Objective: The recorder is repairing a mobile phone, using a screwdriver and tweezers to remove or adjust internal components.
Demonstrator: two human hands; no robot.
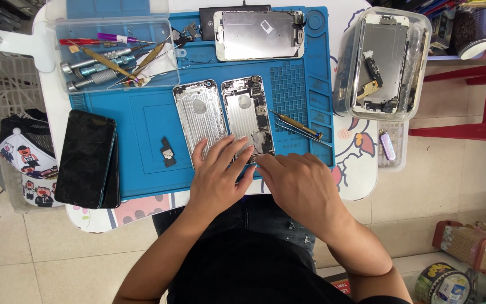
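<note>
At the far left edge of the desk [52, 107] a patterned cloth [26, 160] lies partly under the rim; just right of it a dark phone [85, 157] rests face up, overlapping the left border of the blue work mat [142, 118]; above it a clear plastic tray [116, 53] holds screwdrivers and tweezers in a loose heap; on the bare mat below the tray sits a small black part [167, 152], apart from everything else; next come two opened phone housings side by side, the emptier silver housing [201, 121] on the left and the housing with circuit board [248, 115] touching its right edge; the left hand [220, 177] lies flat with fingers spread across the lower ends of both housings, pressing down and gripping nothing; the right hand [296, 186] is just beside it, fingers curled toward the bottom edge of the housing with circuit board, its fingertips meeting that corner; whether they pinch something small I cannot tell; above, a detached screen panel [259, 35] lies back side up at the top of the mat; right of the housings a yellow-handled screwdriver [299, 126] lies slanted on the mat; beyond the mat's right edge a clear lidded box [381, 62] holds another phone panel.
</note>
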